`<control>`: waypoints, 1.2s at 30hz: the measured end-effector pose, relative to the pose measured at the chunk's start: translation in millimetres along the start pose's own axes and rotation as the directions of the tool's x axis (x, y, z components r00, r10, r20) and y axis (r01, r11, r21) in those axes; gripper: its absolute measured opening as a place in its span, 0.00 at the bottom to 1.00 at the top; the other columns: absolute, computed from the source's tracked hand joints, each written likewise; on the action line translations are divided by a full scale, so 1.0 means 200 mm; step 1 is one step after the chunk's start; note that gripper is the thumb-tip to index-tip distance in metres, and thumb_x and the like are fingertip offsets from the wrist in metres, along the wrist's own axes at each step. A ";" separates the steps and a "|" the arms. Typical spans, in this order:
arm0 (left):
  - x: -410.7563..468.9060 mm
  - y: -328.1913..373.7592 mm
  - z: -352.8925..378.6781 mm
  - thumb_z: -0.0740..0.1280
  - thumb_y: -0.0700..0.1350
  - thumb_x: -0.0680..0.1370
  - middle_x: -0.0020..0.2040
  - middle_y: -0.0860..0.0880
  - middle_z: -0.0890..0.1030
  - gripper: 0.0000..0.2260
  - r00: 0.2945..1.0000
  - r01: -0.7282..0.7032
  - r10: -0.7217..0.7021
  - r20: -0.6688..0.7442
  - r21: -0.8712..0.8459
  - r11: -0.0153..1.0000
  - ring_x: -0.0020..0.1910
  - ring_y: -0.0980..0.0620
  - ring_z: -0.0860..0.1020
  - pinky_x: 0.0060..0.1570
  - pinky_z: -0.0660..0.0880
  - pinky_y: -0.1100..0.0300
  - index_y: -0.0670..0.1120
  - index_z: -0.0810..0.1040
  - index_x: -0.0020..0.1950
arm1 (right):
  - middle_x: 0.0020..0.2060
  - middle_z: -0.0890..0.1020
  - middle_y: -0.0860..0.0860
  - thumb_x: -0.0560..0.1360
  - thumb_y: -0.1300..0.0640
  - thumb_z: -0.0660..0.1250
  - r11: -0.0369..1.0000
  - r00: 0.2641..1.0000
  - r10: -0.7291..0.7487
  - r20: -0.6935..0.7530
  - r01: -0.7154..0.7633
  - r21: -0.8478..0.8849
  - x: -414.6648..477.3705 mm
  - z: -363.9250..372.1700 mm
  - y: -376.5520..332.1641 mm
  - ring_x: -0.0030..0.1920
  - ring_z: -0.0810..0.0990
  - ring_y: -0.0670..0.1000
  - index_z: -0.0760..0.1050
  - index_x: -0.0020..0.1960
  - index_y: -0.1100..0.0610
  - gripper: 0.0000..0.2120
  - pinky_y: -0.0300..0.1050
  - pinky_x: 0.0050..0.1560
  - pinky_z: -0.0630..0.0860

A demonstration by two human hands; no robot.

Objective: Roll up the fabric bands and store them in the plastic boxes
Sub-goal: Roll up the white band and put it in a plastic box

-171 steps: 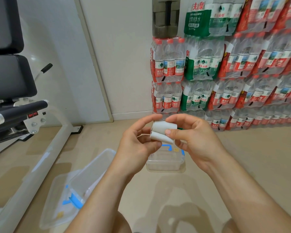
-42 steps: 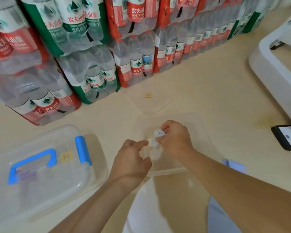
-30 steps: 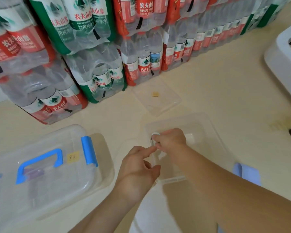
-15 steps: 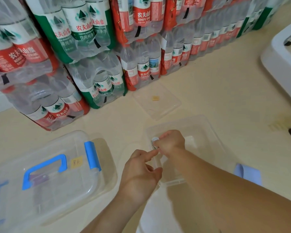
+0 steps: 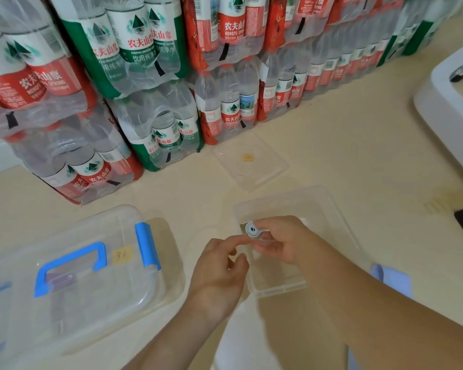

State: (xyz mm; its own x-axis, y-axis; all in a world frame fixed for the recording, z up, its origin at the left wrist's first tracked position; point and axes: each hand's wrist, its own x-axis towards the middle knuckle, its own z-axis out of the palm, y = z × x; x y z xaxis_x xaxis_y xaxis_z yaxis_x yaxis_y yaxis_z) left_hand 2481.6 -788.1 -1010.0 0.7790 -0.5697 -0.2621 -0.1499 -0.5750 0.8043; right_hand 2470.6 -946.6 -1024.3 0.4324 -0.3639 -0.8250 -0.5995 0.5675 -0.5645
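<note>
Right hand [image 5: 281, 241] pinches rolled white fabric band [image 5: 252, 230] low inside open clear plastic box [image 5: 318, 206]. Left hand [image 5: 219, 268] loose, holding nothing, forefinger just beside the band.

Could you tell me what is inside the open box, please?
Within the box only the right hand shows, gripping a rolled band. The bottom under that hand is hidden.

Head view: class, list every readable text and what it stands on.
"农夫山泉": green-label water pack and red-label bottles.
"饮用纯净水": same green-label water pack.
"NONGFU SPRING": red-label bottles.
Unreadable handwriting: yellow note on closed box lid.
Too small: yellow tag on loose lid.
</note>
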 end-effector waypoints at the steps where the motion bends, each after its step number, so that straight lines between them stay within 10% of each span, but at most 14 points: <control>1: 0.00 0.00 0.00 0.62 0.43 0.77 0.48 0.54 0.73 0.17 1.000 -0.006 0.005 0.008 0.012 1.000 0.40 0.62 0.74 0.40 0.67 0.76 0.69 0.72 0.50 | 0.43 0.80 0.60 0.72 0.68 0.69 0.999 0.999 -0.031 -0.006 0.032 0.015 0.02 0.01 0.01 0.38 0.81 0.56 0.78 0.47 0.64 0.04 0.45 0.33 0.82; 5: 0.03 0.02 -0.01 0.62 0.41 0.77 0.49 0.53 0.73 0.15 1.000 -0.009 0.009 0.016 0.041 0.999 0.41 0.58 0.76 0.46 0.71 0.68 0.63 0.75 0.52 | 0.41 0.84 0.56 0.61 0.72 0.75 0.948 0.970 -0.226 -0.095 0.196 -0.252 0.11 0.07 0.04 0.45 0.84 0.56 0.79 0.36 0.57 0.12 0.55 0.49 0.82; 11: 0.05 0.02 -0.01 0.63 0.41 0.76 0.47 0.56 0.74 0.15 1.000 -0.018 0.018 -0.001 0.040 0.999 0.42 0.60 0.76 0.41 0.67 0.76 0.62 0.76 0.51 | 0.45 0.84 0.54 0.65 0.60 0.75 0.520 0.864 -0.503 -0.024 0.280 -0.807 0.13 0.08 0.02 0.47 0.82 0.55 0.80 0.48 0.58 0.11 0.46 0.46 0.79; 26: 0.05 0.02 0.01 0.62 0.42 0.76 0.48 0.55 0.72 0.15 1.000 0.010 -0.010 -0.012 0.005 1.000 0.42 0.60 0.75 0.37 0.67 0.78 0.64 0.76 0.50 | 0.54 0.77 0.59 0.66 0.75 0.69 0.928 0.976 -0.198 -0.096 0.155 -0.338 0.06 -0.05 -0.01 0.40 0.79 0.55 0.71 0.63 0.58 0.28 0.57 0.51 0.81; 31: 0.05 0.02 0.02 0.62 0.42 0.77 0.49 0.57 0.70 0.16 0.999 -0.002 0.001 -0.045 -0.020 1.000 0.44 0.61 0.73 0.40 0.66 0.78 0.66 0.75 0.51 | 0.59 0.76 0.59 0.69 0.71 0.69 0.930 0.990 -0.128 -0.053 0.101 -0.354 -0.01 -0.10 -0.03 0.39 0.78 0.56 0.67 0.66 0.58 0.28 0.52 0.48 0.81; 36: 0.08 0.02 -0.02 0.62 0.44 0.77 0.49 0.56 0.70 0.13 0.987 -0.041 0.043 -0.155 0.012 0.999 0.44 0.61 0.74 0.41 0.65 0.80 0.62 0.77 0.53 | 0.39 0.73 0.56 0.73 0.61 0.68 0.754 0.987 -0.157 -0.026 0.103 -0.649 -0.11 -0.16 -0.18 0.37 0.79 0.58 0.72 0.44 0.61 0.05 0.54 0.47 0.82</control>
State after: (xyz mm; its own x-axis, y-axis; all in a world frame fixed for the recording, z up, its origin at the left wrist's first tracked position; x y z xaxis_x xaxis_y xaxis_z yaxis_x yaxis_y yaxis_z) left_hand 2495.7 -797.6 -1008.6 0.8570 -0.4954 -0.1414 -0.1894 -0.5582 0.8078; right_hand 2461.3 -983.9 -986.8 0.5037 -0.4676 -0.7264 -0.8444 -0.0888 -0.5283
